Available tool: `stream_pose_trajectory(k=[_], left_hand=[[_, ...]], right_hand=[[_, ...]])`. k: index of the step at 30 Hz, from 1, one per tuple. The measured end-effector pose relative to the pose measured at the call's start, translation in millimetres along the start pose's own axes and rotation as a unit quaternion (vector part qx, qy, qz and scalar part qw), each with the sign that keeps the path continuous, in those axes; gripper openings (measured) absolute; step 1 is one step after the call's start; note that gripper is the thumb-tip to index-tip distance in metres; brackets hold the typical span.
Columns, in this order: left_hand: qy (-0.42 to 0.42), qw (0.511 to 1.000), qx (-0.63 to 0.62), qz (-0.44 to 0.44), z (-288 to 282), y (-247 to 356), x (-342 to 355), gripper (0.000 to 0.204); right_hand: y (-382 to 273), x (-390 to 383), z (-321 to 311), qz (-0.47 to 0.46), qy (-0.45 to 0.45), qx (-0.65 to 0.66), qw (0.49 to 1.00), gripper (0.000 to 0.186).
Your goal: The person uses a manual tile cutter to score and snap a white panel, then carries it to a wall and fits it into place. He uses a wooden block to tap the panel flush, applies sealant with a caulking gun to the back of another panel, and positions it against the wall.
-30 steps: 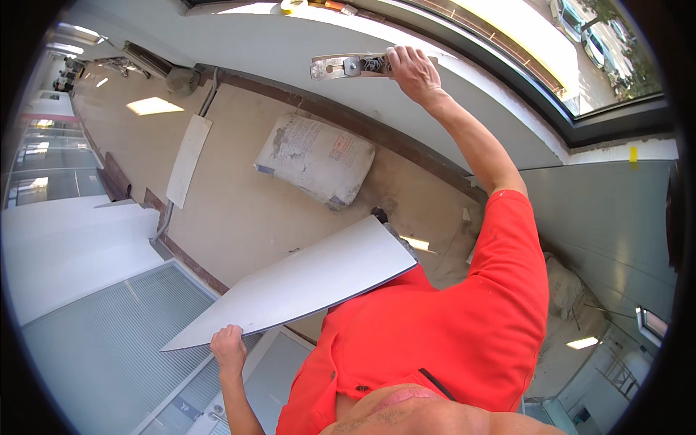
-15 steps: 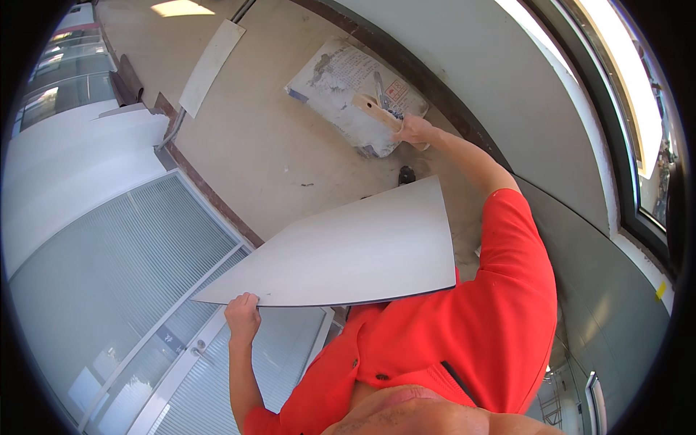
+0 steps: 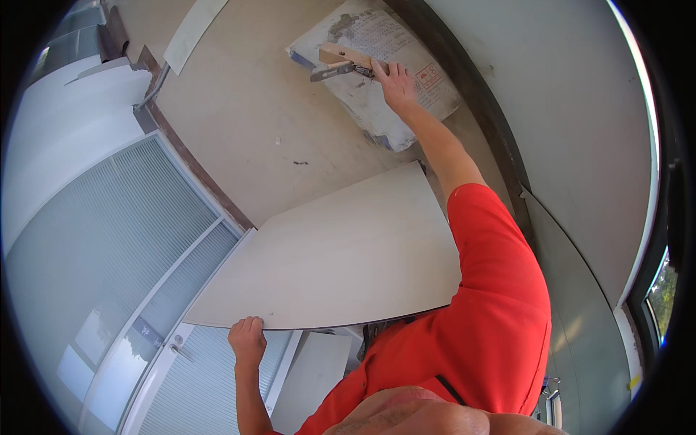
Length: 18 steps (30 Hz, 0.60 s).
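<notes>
My left hand (image 3: 247,341) is closed over the near edge of a large white board (image 3: 333,254), close to its left corner. The board leans across in front of my body, its right end beside my right arm. Over a pale, dusty sack (image 3: 399,94) on the floor, my outstretched right hand (image 3: 398,85) is closed at the end of a light wooden block-shaped tool (image 3: 344,55). Against the block lies a grey metal hand tool (image 3: 333,72), its handle end partly hidden by my fingers. Whether these tools rest on the sack I cannot tell.
On the left stands a white-framed glass partition (image 3: 116,239) with a door handle (image 3: 181,352). A grey wall (image 3: 558,87) with a dark baseboard curves along the right. A pale strip (image 3: 193,32) lies on the floor (image 3: 246,109) at the far left.
My right hand has moved farther forward and left over the sack with the wooden tool, and the metal tool now points left. The board's near edge sits slightly lower, with my left hand still on it.
</notes>
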State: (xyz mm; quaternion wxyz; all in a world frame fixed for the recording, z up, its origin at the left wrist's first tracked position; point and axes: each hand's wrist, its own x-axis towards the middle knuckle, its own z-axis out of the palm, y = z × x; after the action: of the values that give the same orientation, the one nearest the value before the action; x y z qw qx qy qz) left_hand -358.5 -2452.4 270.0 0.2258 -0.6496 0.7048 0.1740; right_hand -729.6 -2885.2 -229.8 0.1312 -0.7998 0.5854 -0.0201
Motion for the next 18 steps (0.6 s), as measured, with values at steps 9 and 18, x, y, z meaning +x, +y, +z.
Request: stream_pose_trajectory(k=[9, 18], left_hand=[[0.019, 1.000, 0.004, -0.023, 36.3, 10.8, 15.9, 0.018], [0.029, 0.999, 0.014, 0.039, 7.6, 32.6, -13.9, 0.020]], right_hand=[[33.5, 8.6, 84.3, 0.048, -0.124, -0.017, 0.991, 0.080], [134.0, -137.5, 1.1, -0.021, -0.201, 0.253, 0.946, 0.060]])
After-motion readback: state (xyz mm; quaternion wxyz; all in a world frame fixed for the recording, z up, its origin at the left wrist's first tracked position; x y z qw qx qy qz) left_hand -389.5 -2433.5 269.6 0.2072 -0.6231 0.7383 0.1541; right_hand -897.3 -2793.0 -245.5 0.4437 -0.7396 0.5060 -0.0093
